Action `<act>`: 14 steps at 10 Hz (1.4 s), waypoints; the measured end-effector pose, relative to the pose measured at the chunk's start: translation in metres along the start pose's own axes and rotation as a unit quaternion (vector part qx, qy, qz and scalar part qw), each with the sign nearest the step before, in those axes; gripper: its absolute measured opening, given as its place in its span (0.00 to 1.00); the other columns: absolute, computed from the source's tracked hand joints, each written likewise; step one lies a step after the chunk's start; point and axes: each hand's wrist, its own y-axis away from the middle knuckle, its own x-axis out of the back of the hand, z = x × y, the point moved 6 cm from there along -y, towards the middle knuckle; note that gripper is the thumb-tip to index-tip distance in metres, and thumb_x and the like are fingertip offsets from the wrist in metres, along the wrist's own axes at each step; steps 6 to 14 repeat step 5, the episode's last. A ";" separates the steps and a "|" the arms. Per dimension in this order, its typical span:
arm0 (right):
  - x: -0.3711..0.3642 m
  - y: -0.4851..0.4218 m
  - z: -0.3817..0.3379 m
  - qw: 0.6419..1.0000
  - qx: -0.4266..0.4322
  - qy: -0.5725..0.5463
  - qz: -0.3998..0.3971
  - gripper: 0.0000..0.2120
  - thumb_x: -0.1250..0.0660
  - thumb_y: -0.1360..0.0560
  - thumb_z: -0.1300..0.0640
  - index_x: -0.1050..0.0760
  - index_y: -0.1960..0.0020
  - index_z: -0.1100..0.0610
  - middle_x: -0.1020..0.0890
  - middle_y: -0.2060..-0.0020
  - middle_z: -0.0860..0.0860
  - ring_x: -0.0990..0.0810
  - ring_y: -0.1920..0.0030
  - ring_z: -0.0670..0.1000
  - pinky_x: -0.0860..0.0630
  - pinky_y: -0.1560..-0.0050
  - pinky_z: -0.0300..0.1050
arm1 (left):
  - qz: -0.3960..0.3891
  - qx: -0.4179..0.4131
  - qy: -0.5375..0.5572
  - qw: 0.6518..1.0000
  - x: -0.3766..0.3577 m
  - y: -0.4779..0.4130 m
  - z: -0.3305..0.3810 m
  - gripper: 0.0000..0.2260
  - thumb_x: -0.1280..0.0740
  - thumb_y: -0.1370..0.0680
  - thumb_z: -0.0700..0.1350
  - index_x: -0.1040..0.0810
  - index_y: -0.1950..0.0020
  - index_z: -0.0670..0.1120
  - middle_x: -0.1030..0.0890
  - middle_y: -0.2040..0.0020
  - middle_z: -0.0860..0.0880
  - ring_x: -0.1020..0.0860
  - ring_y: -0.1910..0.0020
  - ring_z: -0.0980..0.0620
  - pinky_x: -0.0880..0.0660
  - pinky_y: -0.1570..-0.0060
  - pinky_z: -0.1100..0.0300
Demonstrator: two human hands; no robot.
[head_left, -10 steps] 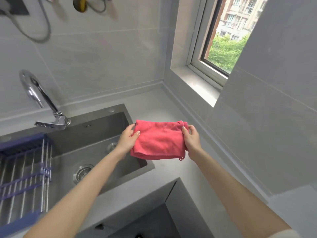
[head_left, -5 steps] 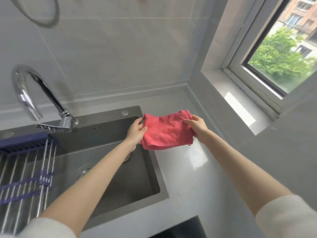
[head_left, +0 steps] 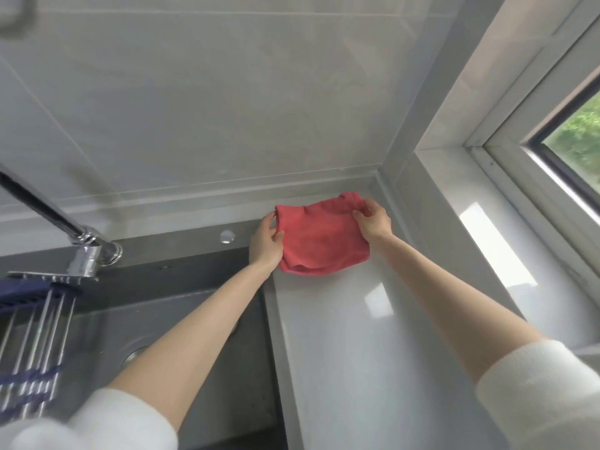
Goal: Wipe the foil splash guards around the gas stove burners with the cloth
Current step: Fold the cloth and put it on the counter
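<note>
A folded red cloth (head_left: 319,238) lies against the grey countertop (head_left: 350,336) in the back corner, right of the sink. My left hand (head_left: 266,243) pinches its left edge. My right hand (head_left: 373,222) grips its upper right corner, fingers curled over the fabric. No stove, burners or foil splash guards are in view.
A dark steel sink (head_left: 181,319) takes up the left, with a chrome faucet (head_left: 81,241) over it and a blue-framed wire drying rack (head_left: 29,336) across its left end. Tiled wall stands behind; a window ledge (head_left: 496,248) and window run along the right.
Both hands carried the cloth away from above the sink, back and right, down to the countertop corner. The view swung right and closer to the wall.
</note>
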 end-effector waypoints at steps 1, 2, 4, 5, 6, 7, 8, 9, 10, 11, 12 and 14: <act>-0.004 -0.022 0.002 1.000 0.005 -0.005 -0.008 0.13 0.40 0.22 0.61 0.26 0.38 0.58 0.21 0.46 0.54 0.25 0.45 0.54 0.36 0.52 0.37 | 0.025 0.017 0.014 0.999 -0.009 -0.020 -0.001 0.23 0.40 0.20 0.39 0.38 0.26 0.52 0.23 0.36 0.43 0.25 0.36 0.44 0.29 0.36 0.49; -0.015 -0.040 0.008 1.000 0.008 -0.018 -0.024 0.14 0.39 0.22 0.62 0.26 0.38 0.59 0.24 0.52 0.52 0.28 0.51 0.50 0.35 0.54 0.38 | 0.053 0.043 0.019 0.998 -0.013 -0.033 -0.007 0.25 0.40 0.20 0.39 0.41 0.25 0.53 0.24 0.35 0.43 0.26 0.35 0.44 0.29 0.37 0.52; -0.034 -0.057 0.026 0.995 -0.027 -0.070 -0.065 0.21 0.40 0.26 0.69 0.27 0.36 0.55 0.23 0.53 0.56 0.24 0.52 0.54 0.26 0.53 0.45 | 0.103 0.020 -0.088 0.991 -0.009 -0.036 -0.017 0.23 0.35 0.23 0.39 0.34 0.29 0.50 0.24 0.35 0.47 0.25 0.37 0.45 0.29 0.41 0.53; -0.030 -0.057 0.032 0.997 -0.048 -0.052 -0.037 0.21 0.40 0.27 0.68 0.27 0.36 0.53 0.21 0.45 0.56 0.21 0.45 0.56 0.23 0.44 0.51 | 0.152 -0.006 -0.160 0.975 0.004 -0.035 -0.013 0.18 0.32 0.25 0.41 0.28 0.35 0.50 0.23 0.38 0.48 0.22 0.43 0.45 0.26 0.46 0.50; -0.030 -0.057 0.032 0.997 -0.048 -0.052 -0.037 0.21 0.40 0.27 0.68 0.27 0.36 0.53 0.21 0.45 0.56 0.21 0.45 0.56 0.23 0.44 0.51 | 0.152 -0.006 -0.160 0.975 0.004 -0.035 -0.013 0.18 0.32 0.25 0.41 0.28 0.35 0.50 0.23 0.38 0.48 0.22 0.43 0.45 0.26 0.46 0.50; -0.030 -0.057 0.032 0.997 -0.048 -0.052 -0.037 0.21 0.40 0.27 0.68 0.27 0.36 0.53 0.21 0.45 0.56 0.21 0.45 0.56 0.23 0.44 0.51 | 0.152 -0.006 -0.160 0.975 0.004 -0.035 -0.013 0.18 0.32 0.25 0.41 0.28 0.35 0.50 0.23 0.38 0.48 0.22 0.43 0.45 0.26 0.46 0.50; -0.030 -0.057 0.032 0.997 -0.048 -0.052 -0.037 0.21 0.40 0.27 0.68 0.27 0.36 0.53 0.21 0.45 0.56 0.21 0.45 0.56 0.23 0.44 0.51 | 0.152 -0.006 -0.160 0.975 0.004 -0.035 -0.013 0.18 0.32 0.25 0.41 0.28 0.35 0.50 0.23 0.38 0.48 0.22 0.43 0.45 0.26 0.46 0.50; -0.030 -0.057 0.032 0.997 -0.048 -0.052 -0.037 0.21 0.40 0.27 0.68 0.27 0.36 0.53 0.21 0.45 0.56 0.21 0.45 0.56 0.23 0.44 0.51 | 0.152 -0.006 -0.160 0.975 0.004 -0.035 -0.013 0.18 0.32 0.25 0.41 0.28 0.35 0.50 0.23 0.38 0.48 0.22 0.43 0.45 0.26 0.46 0.50; -0.030 -0.057 0.032 0.997 -0.048 -0.052 -0.037 0.21 0.40 0.27 0.68 0.27 0.36 0.53 0.21 0.45 0.56 0.21 0.45 0.56 0.23 0.44 0.51 | 0.152 -0.006 -0.160 0.975 0.004 -0.035 -0.013 0.18 0.32 0.25 0.41 0.28 0.35 0.50 0.23 0.38 0.48 0.22 0.43 0.45 0.26 0.46 0.50; -0.030 -0.057 0.032 0.997 -0.048 -0.052 -0.037 0.21 0.40 0.27 0.68 0.27 0.36 0.53 0.21 0.45 0.56 0.21 0.45 0.56 0.23 0.44 0.51 | 0.152 -0.006 -0.160 0.975 0.004 -0.035 -0.013 0.18 0.32 0.25 0.41 0.28 0.35 0.50 0.23 0.38 0.48 0.22 0.43 0.45 0.26 0.46 0.50; -0.030 -0.057 0.032 0.997 -0.048 -0.052 -0.037 0.21 0.40 0.27 0.68 0.27 0.36 0.53 0.21 0.45 0.56 0.21 0.45 0.56 0.23 0.44 0.51 | 0.152 -0.006 -0.160 0.975 0.004 -0.035 -0.013 0.18 0.32 0.25 0.41 0.28 0.35 0.50 0.23 0.38 0.48 0.22 0.43 0.45 0.26 0.46 0.50; -0.030 -0.057 0.032 0.997 -0.048 -0.052 -0.037 0.21 0.40 0.27 0.68 0.27 0.36 0.53 0.21 0.45 0.56 0.21 0.45 0.56 0.23 0.44 0.51 | 0.152 -0.006 -0.160 0.975 0.004 -0.035 -0.013 0.18 0.32 0.25 0.41 0.28 0.35 0.50 0.23 0.38 0.48 0.22 0.43 0.45 0.26 0.46 0.50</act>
